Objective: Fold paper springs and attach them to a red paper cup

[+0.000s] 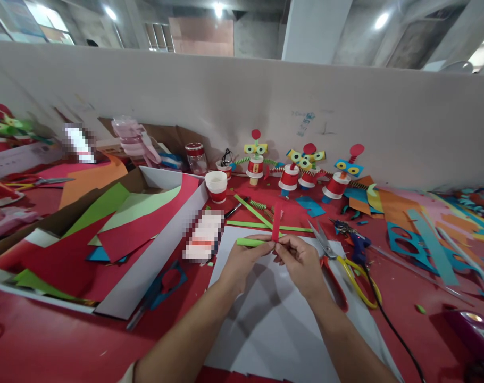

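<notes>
Both hands meet above a white sheet [261,319] at the middle of the red table. My left hand [245,260] is closed in a pinch, with a green paper strip [250,242] sticking out to the left. A red paper strip [276,221] stands upright where the fingertips of both hands come together. My right hand [300,260] pinches at the foot of this red strip. The joint between the strips is hidden by my fingers. Right of my right hand lie open scissors [338,266] with red and yellow handles. Long green strips [256,213] lie just beyond my hands.
A white box [150,271] of coloured paper stands left. Paper-cup robot figures [256,167] line the wall, near a paper cup [216,186]. At right are a blue glue gun [359,247] with a black cable and blue paper scraps [411,247].
</notes>
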Available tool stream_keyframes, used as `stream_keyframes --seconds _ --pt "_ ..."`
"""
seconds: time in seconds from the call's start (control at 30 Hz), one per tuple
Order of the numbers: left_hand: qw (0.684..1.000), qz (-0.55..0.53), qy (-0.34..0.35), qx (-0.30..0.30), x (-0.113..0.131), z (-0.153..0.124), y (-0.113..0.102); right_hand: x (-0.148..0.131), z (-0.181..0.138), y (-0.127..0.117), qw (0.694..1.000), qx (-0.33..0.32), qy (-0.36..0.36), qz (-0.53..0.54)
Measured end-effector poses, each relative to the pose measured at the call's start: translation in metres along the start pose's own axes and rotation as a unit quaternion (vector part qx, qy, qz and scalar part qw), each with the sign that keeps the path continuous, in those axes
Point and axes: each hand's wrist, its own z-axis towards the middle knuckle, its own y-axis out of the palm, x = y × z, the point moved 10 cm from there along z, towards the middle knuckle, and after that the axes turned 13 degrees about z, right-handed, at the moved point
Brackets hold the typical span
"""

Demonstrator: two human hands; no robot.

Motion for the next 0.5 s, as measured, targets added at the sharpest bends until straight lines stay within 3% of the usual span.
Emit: stream_keyframes --seconds 0.27,0.5 --pt "0.996 -0.076 -0.040 0.019 -0.008 0.002 -0.005 0.013 0.002 0.007 0.993 -0.013 0.052 0.102" --pt "0.968 -0.203 -0.142 0.041 -0.023 0.002 -0.005 0.020 0.000 0.010 0.971 0.002 0.086 0.225"
